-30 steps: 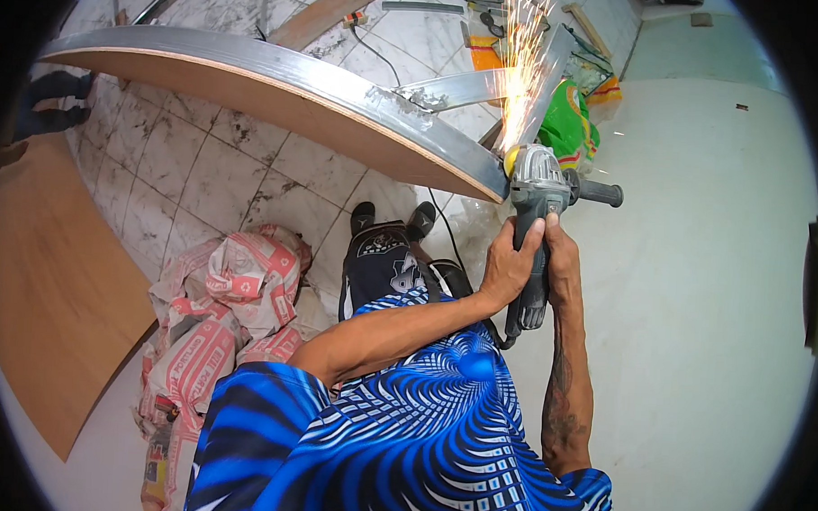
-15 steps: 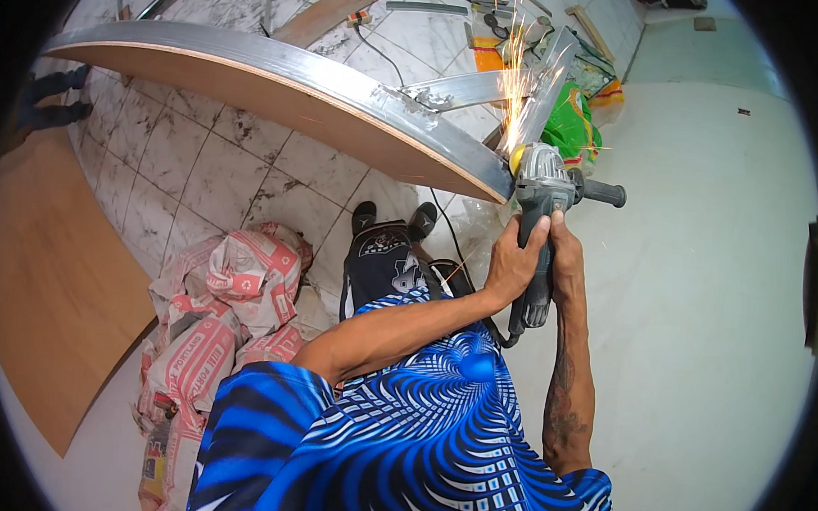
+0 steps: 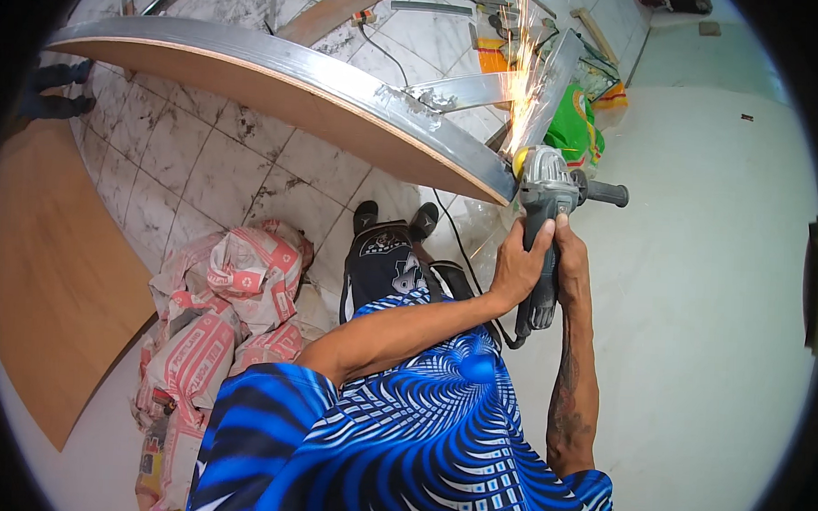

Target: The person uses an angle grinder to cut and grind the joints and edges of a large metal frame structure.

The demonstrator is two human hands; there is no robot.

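Both my hands grip a grey angle grinder (image 3: 544, 193) in front of me. My left hand (image 3: 519, 265) wraps its body from the left. On the right side of the body is my right hand (image 3: 571, 254), its thumb near the top of the grip. The side handle (image 3: 602, 191) juts out to the right, held by neither hand. At the tool's head, a yellow disc (image 3: 520, 160) meets the right end of a long curved panel with a metal-clad edge (image 3: 343, 84). Bright sparks (image 3: 522, 84) stream away from the contact. The disc's far side is hidden.
Red-and-white sacks (image 3: 262, 273) lie at left beside a brown sheet (image 3: 61, 279). A power cord (image 3: 459, 239) runs near my legs. Metal strips, a green bag (image 3: 571, 126) and a wooden board (image 3: 332, 11) lie beyond the panel. Another person's legs (image 3: 59, 90) show far left.
The grinder and both hands have shifted very slightly right in the picture, as has the panel's end. Sparks keep flying, now in a narrower stream. Both hands keep their hold.
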